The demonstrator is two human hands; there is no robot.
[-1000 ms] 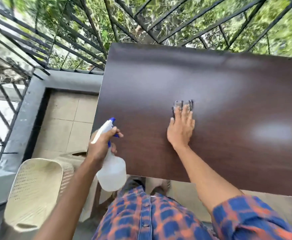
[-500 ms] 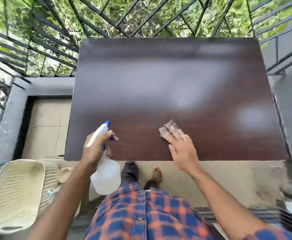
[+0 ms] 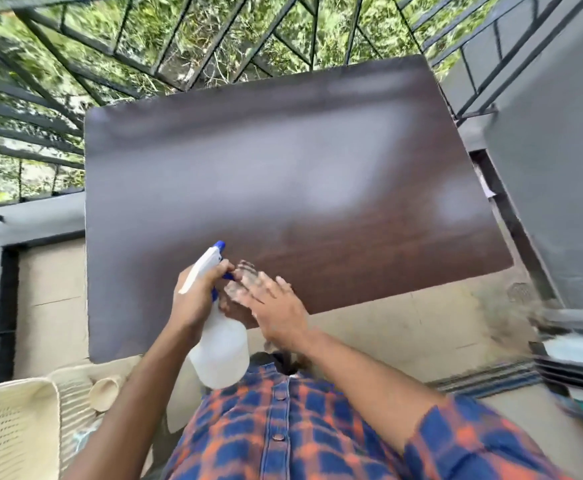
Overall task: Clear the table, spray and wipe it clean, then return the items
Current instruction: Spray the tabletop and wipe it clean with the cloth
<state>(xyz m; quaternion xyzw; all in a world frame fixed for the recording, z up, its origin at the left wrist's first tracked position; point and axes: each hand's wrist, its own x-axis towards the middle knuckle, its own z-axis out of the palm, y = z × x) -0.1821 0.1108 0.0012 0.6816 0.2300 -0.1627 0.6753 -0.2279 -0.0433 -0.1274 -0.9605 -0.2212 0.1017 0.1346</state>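
The dark brown table [image 3: 283,188] fills the middle of the head view, its top bare and streaked with pale wet patches. My left hand [image 3: 198,294] grips the neck of a white spray bottle [image 3: 221,351] with a blue nozzle, held over the table's near edge. My right hand [image 3: 276,310] lies flat on a small grey cloth [image 3: 243,280], pressing it onto the tabletop right beside the bottle. The cloth is blurred and mostly covered by my fingers.
A cream plastic chair [image 3: 9,431] stands at the lower left, with a small cream bowl [image 3: 105,393] on a surface beside it. Black metal railing [image 3: 179,39] runs behind the table. A grey wall [image 3: 553,168] rises on the right, with blurred stacked items [image 3: 574,362] below it.
My right hand slid the cloth from the table's middle toward the near edge and leftward, up against the bottle. The view swung, so the table now looks tilted. The left hand kept its grip.
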